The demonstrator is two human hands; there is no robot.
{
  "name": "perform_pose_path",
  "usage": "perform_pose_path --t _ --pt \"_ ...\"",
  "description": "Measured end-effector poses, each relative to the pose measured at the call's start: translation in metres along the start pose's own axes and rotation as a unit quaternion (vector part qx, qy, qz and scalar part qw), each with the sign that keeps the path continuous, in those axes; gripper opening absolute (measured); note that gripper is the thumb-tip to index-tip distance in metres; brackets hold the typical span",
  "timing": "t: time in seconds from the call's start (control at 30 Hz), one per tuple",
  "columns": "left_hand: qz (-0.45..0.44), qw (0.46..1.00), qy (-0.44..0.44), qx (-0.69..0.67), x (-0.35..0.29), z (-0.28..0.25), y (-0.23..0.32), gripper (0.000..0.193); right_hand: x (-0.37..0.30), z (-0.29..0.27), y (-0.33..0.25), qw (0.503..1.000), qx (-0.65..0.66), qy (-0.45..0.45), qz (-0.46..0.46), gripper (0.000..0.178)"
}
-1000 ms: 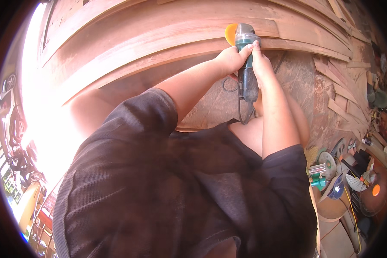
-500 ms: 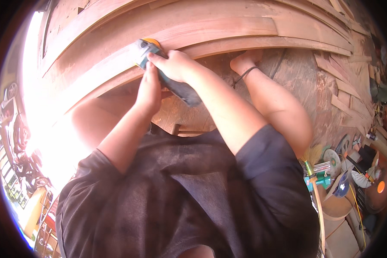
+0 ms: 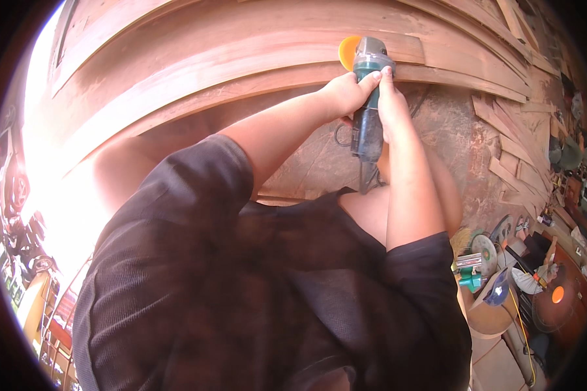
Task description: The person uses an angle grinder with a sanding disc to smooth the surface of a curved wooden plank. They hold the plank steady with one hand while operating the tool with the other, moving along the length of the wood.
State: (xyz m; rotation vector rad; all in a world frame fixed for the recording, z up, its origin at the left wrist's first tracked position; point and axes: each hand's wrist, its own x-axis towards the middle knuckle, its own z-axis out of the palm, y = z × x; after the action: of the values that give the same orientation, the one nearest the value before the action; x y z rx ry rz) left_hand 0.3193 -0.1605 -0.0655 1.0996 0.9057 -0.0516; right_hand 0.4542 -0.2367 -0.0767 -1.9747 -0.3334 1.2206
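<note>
Both of my hands are wrapped round an angle grinder [image 3: 368, 133] with a dark teal body, a grey metal head and a yellow-orange disc. My left hand [image 3: 347, 95] grips its body from the left, and my right hand [image 3: 391, 103] closes on it from the right, thumbs close together. The head lies over the right part of a long wooden board [image 3: 241, 77], with the disc tilted on its left side. Whether the disc touches the wood I cannot tell. A dark cord trails from the grinder's rear toward my leg.
More long boards [image 3: 293, 23] lie beyond. Thin wood offcuts [image 3: 512, 153] are piled on the right. At lower right are another power tool with a disc [image 3: 484, 255], a round brown thing [image 3: 563, 274] and loose cords. Bright glare washes out the left side.
The grinder and both hands have moved right along the board. Its head now points away from me, with the disc showing on its left. My upper body has turned too.
</note>
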Motion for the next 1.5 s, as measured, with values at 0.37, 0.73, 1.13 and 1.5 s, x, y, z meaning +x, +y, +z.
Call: perform_pose_path --t 0.37,0.73,1.13,1.5 --pt "-0.004 0.956 0.255 -0.141 -0.106 -0.086 -0.076 0.072 -0.044 0.148 -0.030 0.948 -0.183 -0.230 -0.121 0.099" --pt "0.038 0.988 0.140 -0.048 -0.005 0.008 -0.026 0.090 0.008 0.005 -0.017 0.981 -0.146 -0.121 -0.050 0.080" --pt "0.003 0.991 0.136 0.014 -0.047 -0.070 -0.028 0.076 0.002 0.089 -0.021 0.984 -0.086 -0.153 -0.029 0.085" --pt "0.042 0.923 0.288 -0.251 -0.113 -0.066 -0.101 0.083 -0.040 0.161 -0.036 0.890 -0.281 -0.321 -0.160 0.104"
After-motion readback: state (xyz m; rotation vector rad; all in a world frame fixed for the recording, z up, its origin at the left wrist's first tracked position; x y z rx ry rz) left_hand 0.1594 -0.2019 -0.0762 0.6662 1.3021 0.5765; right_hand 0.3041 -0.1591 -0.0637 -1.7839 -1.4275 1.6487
